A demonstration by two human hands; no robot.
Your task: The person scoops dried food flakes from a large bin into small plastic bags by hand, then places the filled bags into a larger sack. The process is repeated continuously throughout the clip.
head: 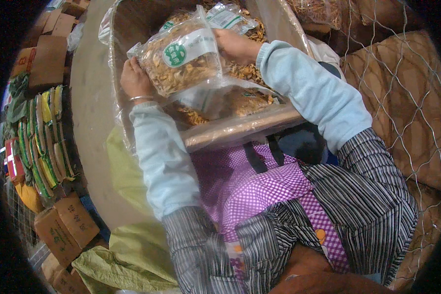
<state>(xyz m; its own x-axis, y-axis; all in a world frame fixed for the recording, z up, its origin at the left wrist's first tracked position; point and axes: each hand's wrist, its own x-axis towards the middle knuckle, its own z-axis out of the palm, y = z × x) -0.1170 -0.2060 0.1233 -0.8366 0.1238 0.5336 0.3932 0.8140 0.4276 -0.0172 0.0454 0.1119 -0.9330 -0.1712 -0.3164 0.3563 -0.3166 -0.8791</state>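
Observation:
A clear plastic bag of dried yellow-brown pieces (191, 62), bearing a green and white printed label, is held up between both hands. My left hand (135, 79) grips its left edge, with a bangle at the wrist. At its upper right side, my right hand (237, 46) is closed on the bag, its fingertips partly hidden. Under and behind it stands a cardboard box lined with clear plastic (242, 126), containing loose dried pieces (255, 71) and more labelled plastic bags (228, 18).
Wire mesh (404, 92) stands before large cardboard boxes (375, 81) on the right. Green woven sacks (132, 253) lie at lower left, near a cardboard box (66, 229). Stacked green and yellow packets (46, 139) are at far left, below more cardboard boxes (47, 58).

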